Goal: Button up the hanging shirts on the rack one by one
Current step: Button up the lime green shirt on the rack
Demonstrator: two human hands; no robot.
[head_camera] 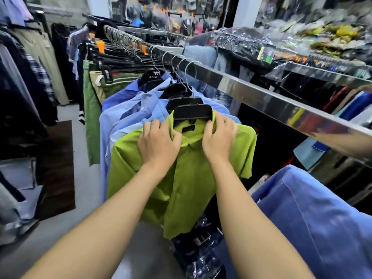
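Both our forearms reach up mid-frame: our left hand (159,142) and right hand (218,137) each pinch the collar of the green shirt (189,178), hanging frontmost on the rail (251,93), likely to draw its edges together for the top button.

Both hands (160,140) (218,135) at green shirt (193,178) collar, fingers curled.

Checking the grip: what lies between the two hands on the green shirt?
Head view: the green shirt collar with its dark label, between left hand and right hand.
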